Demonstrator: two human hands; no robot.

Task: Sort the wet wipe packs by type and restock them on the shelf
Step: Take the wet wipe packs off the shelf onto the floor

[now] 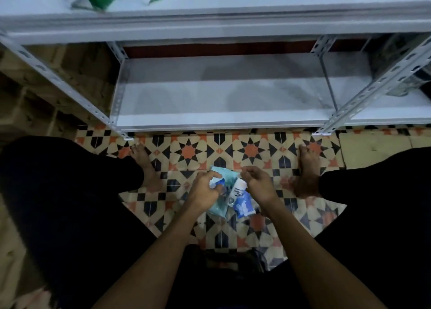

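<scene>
Low in the frame's centre I see the left hand (203,189) gripping a teal pack (221,201) while the right hand (257,185) seems, through blur, to pinch the blue pack (242,205) beside it.

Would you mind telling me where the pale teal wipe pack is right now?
In the head view, the pale teal wipe pack is low at centre, over the patterned floor, held in the left hand, beside the blue-and-white pack.
</scene>
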